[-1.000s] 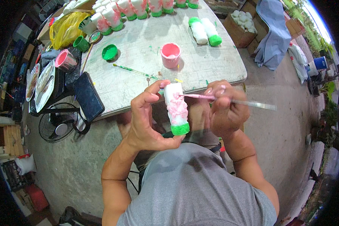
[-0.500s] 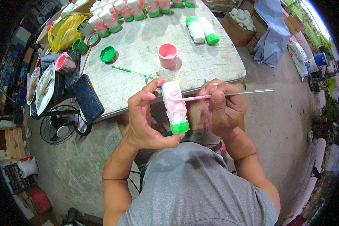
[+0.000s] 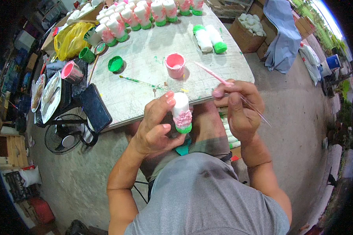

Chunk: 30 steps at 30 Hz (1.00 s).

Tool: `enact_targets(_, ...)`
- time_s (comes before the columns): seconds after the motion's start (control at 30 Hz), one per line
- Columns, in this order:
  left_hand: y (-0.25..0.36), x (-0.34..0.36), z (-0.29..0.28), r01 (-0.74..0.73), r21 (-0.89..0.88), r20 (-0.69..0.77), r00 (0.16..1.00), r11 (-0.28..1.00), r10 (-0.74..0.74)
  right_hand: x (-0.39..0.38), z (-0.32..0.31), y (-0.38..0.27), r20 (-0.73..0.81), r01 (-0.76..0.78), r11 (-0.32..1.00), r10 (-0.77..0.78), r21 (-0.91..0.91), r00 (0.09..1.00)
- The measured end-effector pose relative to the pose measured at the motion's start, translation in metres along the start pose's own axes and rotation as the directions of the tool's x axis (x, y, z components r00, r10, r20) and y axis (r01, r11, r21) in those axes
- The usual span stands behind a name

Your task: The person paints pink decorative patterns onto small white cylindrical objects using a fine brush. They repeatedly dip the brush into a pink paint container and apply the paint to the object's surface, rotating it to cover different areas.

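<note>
My left hand [image 3: 155, 127] grips a white pillar candle [image 3: 181, 102] between thumb and fingertips, upright and tilted slightly, just off the table's near edge. Its lower part carries a raised pink flower relief above a green base. In my right hand [image 3: 244, 109], pinched between thumb and fingers, is a thin paintbrush [image 3: 211, 73] with a pink-coated end and a clear handle. The pink end points up and left, apart from the candle and short of the pink paint cup [image 3: 175, 66] on the table.
Many painted candles [image 3: 145, 17] stand at the table's far side; two white-and-green ones [image 3: 210, 39] lie at right. A green paint lid [image 3: 115, 64], another brush [image 3: 141, 82], a phone [image 3: 91, 107] and a pink pot [image 3: 71, 72] sit left. A fan [image 3: 64, 135] is below.
The brush has come away from the candle and swung up, its pink end now toward the paint cup. The candle has tipped, its top facing me more.
</note>
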<state>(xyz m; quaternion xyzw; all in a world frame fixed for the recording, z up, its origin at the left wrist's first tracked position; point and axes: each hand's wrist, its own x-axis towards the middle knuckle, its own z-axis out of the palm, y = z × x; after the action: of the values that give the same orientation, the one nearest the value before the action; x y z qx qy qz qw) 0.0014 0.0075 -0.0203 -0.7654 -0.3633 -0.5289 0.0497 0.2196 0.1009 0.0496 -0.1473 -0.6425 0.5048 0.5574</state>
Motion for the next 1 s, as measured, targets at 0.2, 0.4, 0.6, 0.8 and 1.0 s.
enact_targets(0.2,0.011,0.008,-0.015,-0.089,0.206,0.143,0.988,0.974,0.060,0.036,0.007,-0.027,0.434,0.108,0.845,0.156,-0.524,0.887)
enact_targets(0.4,0.010,0.007,-0.016,-0.136,0.258,0.162,0.982,0.956,0.096,0.044,0.013,-0.033,0.473,0.042,0.840,0.262,-0.541,0.841)
enact_targets(0.6,0.018,0.015,-0.019,-0.088,0.347,0.145,0.989,0.934,0.039,0.049,0.011,-0.029,0.514,0.111,0.837,0.219,-0.535,0.829)
enact_targets(0.8,0.008,0.013,-0.019,-0.227,0.463,0.116,0.974,0.857,0.195,0.050,0.009,-0.029,0.508,0.083,0.863,0.212,-0.498,0.835)
enact_targets(1.0,0.022,0.027,-0.027,0.092,0.315,-0.052,0.995,0.945,-0.080,0.048,0.015,-0.030,0.474,0.232,0.836,0.038,-0.497,0.880)
